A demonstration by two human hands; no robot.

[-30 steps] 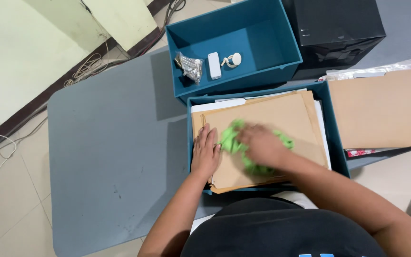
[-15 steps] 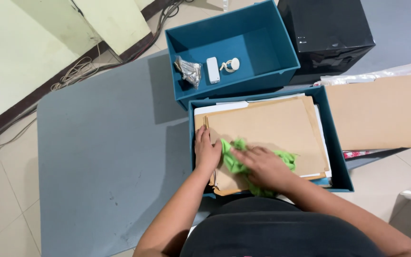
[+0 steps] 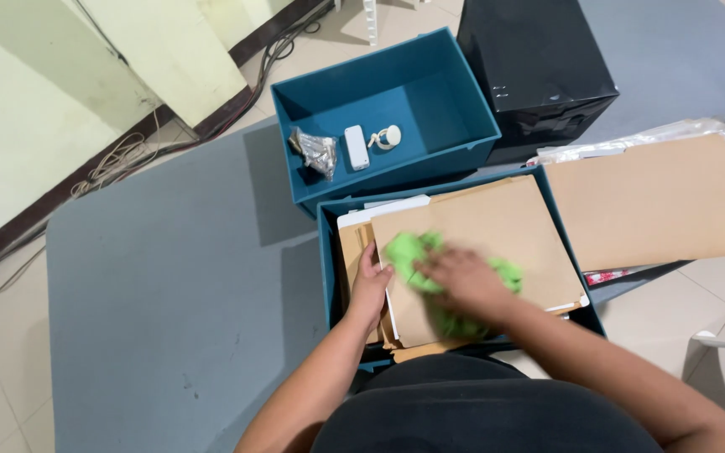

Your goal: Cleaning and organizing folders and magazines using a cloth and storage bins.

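My right hand (image 3: 461,280) presses a bright green cloth (image 3: 409,252) onto a brown folder (image 3: 497,226) that lies on top of a stack of papers inside a teal box (image 3: 325,252) in front of me. The cloth bunches out on both sides of that hand. My left hand (image 3: 370,285) rests flat on the left edge of the paper stack, fingers pointing away from me, holding the papers down.
A second teal box (image 3: 463,109) behind holds a crumpled foil wrapper (image 3: 316,153), a small white block (image 3: 357,147) and a white round piece (image 3: 388,136). A black box (image 3: 539,67) stands at back right. Another brown folder (image 3: 656,201) lies right. Grey mat (image 3: 169,294) spreads left.
My right hand has moved the green cloth across the folder, first down and toward me, then back up to the left part. My left hand has stayed on the stack's edge.
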